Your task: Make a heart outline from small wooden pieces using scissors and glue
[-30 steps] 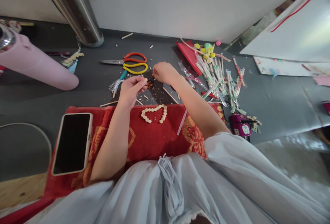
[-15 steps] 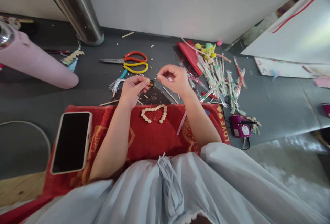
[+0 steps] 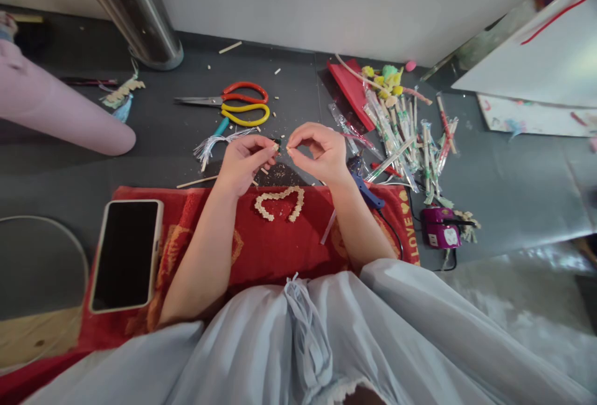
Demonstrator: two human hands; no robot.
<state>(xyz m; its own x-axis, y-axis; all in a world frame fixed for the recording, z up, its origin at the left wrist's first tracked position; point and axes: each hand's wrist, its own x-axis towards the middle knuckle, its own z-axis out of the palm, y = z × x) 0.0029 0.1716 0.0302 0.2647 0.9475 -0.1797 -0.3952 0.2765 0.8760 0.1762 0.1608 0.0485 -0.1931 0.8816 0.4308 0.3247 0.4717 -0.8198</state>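
Head view: left hand [image 3: 242, 162] and right hand [image 3: 317, 151] each pinch tiny pieces, too small to identify.

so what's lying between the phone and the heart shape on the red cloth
Only the person's left forearm crosses there in the head view; the phone and heart shape rest on the red cloth.

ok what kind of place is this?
Probably a home craft spot on the floor. Scissors and a pile of wrapped sticks lie on the dark floor, and a heart of small pale pieces sits on a red cloth over the lap.
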